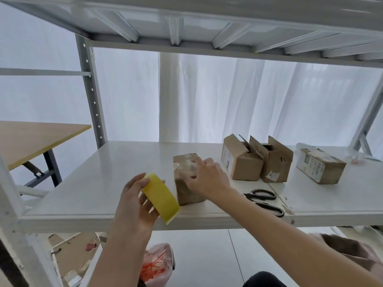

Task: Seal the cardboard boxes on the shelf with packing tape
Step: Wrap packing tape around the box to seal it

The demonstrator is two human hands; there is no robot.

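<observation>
My left hand (137,200) holds a yellow roll of packing tape (160,196) just above the front of the white shelf (116,162). To its right stands a small cardboard box (183,179) with clear tape across its top. My right hand (207,177) rests on that box's top and right side, fingers spread over the tape. Two boxes with open flaps (241,162) (275,164) stand close together further right. A closed labelled box (320,165) lies at the far right.
Black-handled scissors (266,200) lie on the shelf near its front edge, right of my right forearm. A wooden table (31,139) stands to the left beyond the shelf post. Below the shelf sits a bag of orange cable ties (154,268). Another shelf hangs overhead.
</observation>
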